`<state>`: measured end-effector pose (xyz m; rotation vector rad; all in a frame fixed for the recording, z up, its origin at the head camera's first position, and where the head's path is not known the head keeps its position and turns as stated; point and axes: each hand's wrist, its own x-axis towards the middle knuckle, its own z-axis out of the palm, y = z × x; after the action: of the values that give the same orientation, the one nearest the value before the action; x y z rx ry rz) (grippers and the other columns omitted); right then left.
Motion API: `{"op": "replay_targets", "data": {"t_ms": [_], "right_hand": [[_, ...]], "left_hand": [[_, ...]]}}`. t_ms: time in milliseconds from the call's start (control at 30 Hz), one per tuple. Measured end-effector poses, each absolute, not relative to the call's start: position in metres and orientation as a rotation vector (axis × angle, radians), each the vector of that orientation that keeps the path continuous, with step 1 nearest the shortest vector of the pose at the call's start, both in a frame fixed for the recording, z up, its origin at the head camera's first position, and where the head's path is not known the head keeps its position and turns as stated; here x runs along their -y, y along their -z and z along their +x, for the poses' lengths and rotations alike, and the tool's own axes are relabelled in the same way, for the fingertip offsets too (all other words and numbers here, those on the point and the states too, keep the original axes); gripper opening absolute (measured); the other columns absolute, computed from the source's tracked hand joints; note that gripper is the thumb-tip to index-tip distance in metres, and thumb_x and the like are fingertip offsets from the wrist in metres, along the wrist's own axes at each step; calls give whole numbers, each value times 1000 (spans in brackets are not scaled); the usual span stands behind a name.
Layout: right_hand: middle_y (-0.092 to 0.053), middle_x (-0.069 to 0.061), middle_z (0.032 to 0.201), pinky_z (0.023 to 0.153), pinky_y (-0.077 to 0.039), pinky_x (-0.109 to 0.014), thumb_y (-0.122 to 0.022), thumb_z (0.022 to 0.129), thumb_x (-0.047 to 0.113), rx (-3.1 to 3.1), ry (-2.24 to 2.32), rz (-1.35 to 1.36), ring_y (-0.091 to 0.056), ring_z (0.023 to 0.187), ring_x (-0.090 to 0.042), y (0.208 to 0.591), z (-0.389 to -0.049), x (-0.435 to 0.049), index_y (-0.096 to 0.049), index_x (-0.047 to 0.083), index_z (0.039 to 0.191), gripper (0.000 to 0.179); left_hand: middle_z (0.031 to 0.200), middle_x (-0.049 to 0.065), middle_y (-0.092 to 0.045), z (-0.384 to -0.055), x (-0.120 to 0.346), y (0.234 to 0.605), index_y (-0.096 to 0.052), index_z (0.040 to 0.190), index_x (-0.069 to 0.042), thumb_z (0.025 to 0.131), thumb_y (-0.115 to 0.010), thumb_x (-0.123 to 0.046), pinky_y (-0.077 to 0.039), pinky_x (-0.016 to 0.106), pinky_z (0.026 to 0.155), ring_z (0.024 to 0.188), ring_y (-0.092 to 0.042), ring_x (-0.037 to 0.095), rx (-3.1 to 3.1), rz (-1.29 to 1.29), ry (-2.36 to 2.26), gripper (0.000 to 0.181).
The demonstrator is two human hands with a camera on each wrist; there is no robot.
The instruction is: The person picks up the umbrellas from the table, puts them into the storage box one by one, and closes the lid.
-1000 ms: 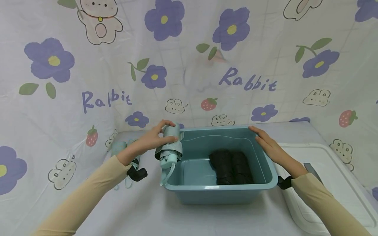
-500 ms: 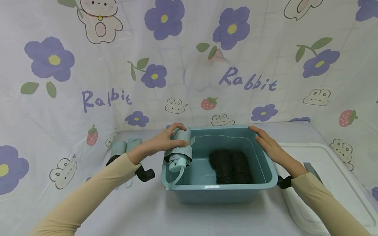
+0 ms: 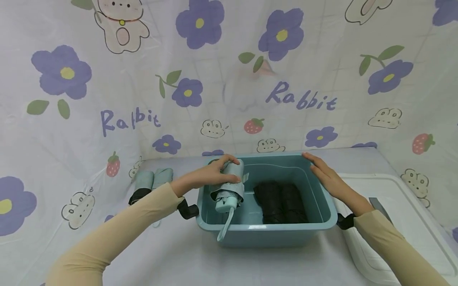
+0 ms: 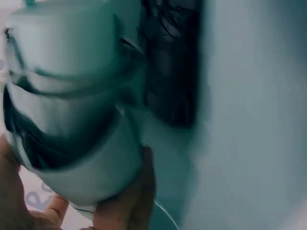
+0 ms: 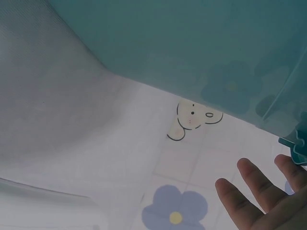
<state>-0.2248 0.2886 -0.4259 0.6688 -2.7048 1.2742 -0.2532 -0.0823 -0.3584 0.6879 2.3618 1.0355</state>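
Note:
My left hand (image 3: 218, 172) grips a folded light-green umbrella (image 3: 234, 170) over the left part of a blue-green plastic bin (image 3: 266, 238). The umbrella's handle end points toward me, and its wrist strap hangs across the bin's front rim. In the left wrist view, fingers wrap the lower part of the umbrella (image 4: 91, 172). Two black folded bundles (image 3: 280, 202) lie side by side inside the bin, right of the middle. My right hand (image 3: 327, 178) rests with straight fingers along the bin's right rim; in the right wrist view its fingers (image 5: 254, 191) are spread beside the bin's outer wall (image 5: 192, 52).
Two more light-green folded umbrellas (image 3: 162, 176) lie on the table left of the bin, partly behind the left forearm. A white lid (image 3: 404, 222) with a grey handle lies to the right, under the right forearm. A printed curtain (image 3: 229, 71) hangs behind.
My left hand has carried the umbrella rightward from outside the bin's left rim to over its inside. The right hand has stayed at the right rim.

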Motion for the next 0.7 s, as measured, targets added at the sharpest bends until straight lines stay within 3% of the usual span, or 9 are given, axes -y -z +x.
{"op": "replay_targets", "data": {"t_ms": [233, 567, 700], "right_hand": [[-21, -24, 149, 97, -19, -69, -31, 102, 13, 2702, -1280, 671, -19, 133, -49, 425, -225, -288, -23, 2, 146, 46], [-22, -25, 148, 96, -20, -70, -31, 102, 12, 2697, -1278, 663, -21, 132, -49, 426, -227, -290, -23, 2, 146, 46], [-22, -25, 148, 96, -20, -70, -30, 102, 12, 2692, -1292, 669, -21, 133, -49, 427, -227, -289, -23, 3, 146, 46]], "left_hand": [[143, 9, -30, -257, 73, 359, -37, 130, -29, 85, -63, -40, -40, 43, 94, 121, -42, 24, -2311, 691, -1005, 53], [123, 10, -45, -263, 49, 371, -36, 130, -25, 85, -62, -39, -44, 34, 77, 99, -49, 23, -2266, 686, -917, 54], [127, 12, -42, -261, 41, 376, -38, 130, -25, 84, -62, -39, -41, 36, 81, 109, -43, 26, -2293, 681, -865, 53]]}}
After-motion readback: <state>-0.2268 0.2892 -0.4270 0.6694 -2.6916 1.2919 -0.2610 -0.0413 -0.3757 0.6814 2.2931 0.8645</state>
